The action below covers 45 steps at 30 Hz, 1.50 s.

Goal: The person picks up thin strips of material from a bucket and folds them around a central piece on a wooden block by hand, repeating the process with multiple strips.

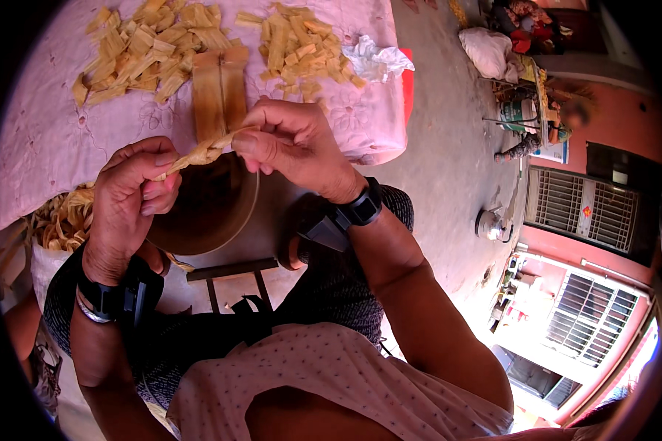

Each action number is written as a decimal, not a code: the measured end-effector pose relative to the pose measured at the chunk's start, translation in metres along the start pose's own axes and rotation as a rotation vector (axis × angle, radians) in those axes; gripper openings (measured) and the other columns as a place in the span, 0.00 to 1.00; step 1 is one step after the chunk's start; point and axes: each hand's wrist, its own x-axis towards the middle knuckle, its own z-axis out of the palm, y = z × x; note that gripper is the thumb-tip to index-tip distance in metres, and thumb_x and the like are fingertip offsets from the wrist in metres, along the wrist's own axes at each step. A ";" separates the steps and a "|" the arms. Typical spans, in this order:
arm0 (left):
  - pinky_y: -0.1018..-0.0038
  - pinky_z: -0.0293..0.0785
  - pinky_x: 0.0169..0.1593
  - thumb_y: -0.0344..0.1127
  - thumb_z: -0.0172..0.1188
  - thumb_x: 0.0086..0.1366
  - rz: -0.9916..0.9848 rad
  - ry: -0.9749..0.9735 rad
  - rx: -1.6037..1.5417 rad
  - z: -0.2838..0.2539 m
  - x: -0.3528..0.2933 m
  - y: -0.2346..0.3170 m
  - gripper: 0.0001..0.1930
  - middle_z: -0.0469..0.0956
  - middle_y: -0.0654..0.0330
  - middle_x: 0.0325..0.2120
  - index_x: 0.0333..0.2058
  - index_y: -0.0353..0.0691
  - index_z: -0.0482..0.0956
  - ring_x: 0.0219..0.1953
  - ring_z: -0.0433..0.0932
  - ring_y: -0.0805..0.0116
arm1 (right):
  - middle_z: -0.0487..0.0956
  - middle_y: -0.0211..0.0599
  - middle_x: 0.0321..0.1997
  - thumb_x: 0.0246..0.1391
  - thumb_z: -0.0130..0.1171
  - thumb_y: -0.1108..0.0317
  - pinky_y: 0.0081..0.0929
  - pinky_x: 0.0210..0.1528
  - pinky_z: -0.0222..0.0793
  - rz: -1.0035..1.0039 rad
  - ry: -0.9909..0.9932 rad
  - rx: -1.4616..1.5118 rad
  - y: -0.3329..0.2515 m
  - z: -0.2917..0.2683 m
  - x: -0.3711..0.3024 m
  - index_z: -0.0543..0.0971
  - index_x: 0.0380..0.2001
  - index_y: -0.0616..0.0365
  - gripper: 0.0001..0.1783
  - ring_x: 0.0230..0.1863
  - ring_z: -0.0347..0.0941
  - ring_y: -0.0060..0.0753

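A twisted pale-yellow strip of dried, fibrous-looking material (204, 153) stretches between my hands, above the edge of the table. My left hand (131, 187) pinches its lower end between thumb and fingers. At the other end my right hand (290, 143) grips it with the thumb pressed on top. Just beyond the strip is a brown wooden piece (219, 92), reaching from the tabletop toward me. On the pink patterned tablecloth (29, 140) lie two heaps of flat yellowish strips, a larger left heap (151, 48) and a smaller right heap (298, 44).
Below my hands sits a round brown basin (248, 220), its inside dark. At the left a white sack (44, 261) holds many twisted strips (66, 220). Crumpled white plastic (376, 59) lies at the table's right corner. Another person's arm (22, 327) shows at the left edge.
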 end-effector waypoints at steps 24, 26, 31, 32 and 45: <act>0.85 0.45 0.20 0.39 0.49 0.63 0.172 0.087 0.344 0.018 0.006 -0.017 0.12 0.58 0.73 0.13 0.26 0.38 0.71 0.16 0.52 0.85 | 0.72 0.31 0.17 0.43 0.57 0.78 0.16 0.18 0.61 -0.181 0.155 -0.297 0.028 0.024 0.001 0.73 0.27 0.62 0.05 0.17 0.66 0.15; 0.84 0.43 0.19 0.39 0.50 0.62 0.093 0.058 0.394 0.016 0.006 -0.018 0.14 0.56 0.74 0.11 0.22 0.37 0.70 0.14 0.49 0.85 | 0.70 0.31 0.16 0.42 0.57 0.79 0.16 0.18 0.60 -0.216 0.159 -0.393 0.029 0.020 0.001 0.73 0.27 0.62 0.06 0.18 0.65 0.15; 0.82 0.40 0.17 0.38 0.51 0.60 -0.035 0.009 0.277 0.012 0.009 -0.013 0.14 0.54 0.74 0.10 0.19 0.36 0.70 0.12 0.47 0.85 | 0.68 0.26 0.15 0.42 0.57 0.79 0.15 0.19 0.59 -0.245 0.107 -0.459 0.027 0.014 0.001 0.72 0.27 0.61 0.06 0.19 0.62 0.12; 0.82 0.40 0.17 0.38 0.52 0.59 -0.048 -0.019 0.259 0.011 0.010 -0.013 0.14 0.53 0.74 0.09 0.19 0.36 0.70 0.11 0.46 0.85 | 0.68 0.25 0.16 0.42 0.57 0.78 0.14 0.20 0.59 -0.144 0.066 -0.263 0.025 0.013 0.001 0.73 0.27 0.61 0.06 0.19 0.62 0.11; 0.83 0.41 0.17 0.37 0.54 0.57 0.021 0.062 0.322 0.021 0.002 -0.014 0.12 0.56 0.73 0.09 0.19 0.35 0.71 0.11 0.49 0.85 | 0.75 0.27 0.18 0.55 0.53 0.67 0.11 0.16 0.63 0.084 0.084 0.062 0.014 0.012 0.001 0.77 0.28 0.63 0.10 0.18 0.69 0.13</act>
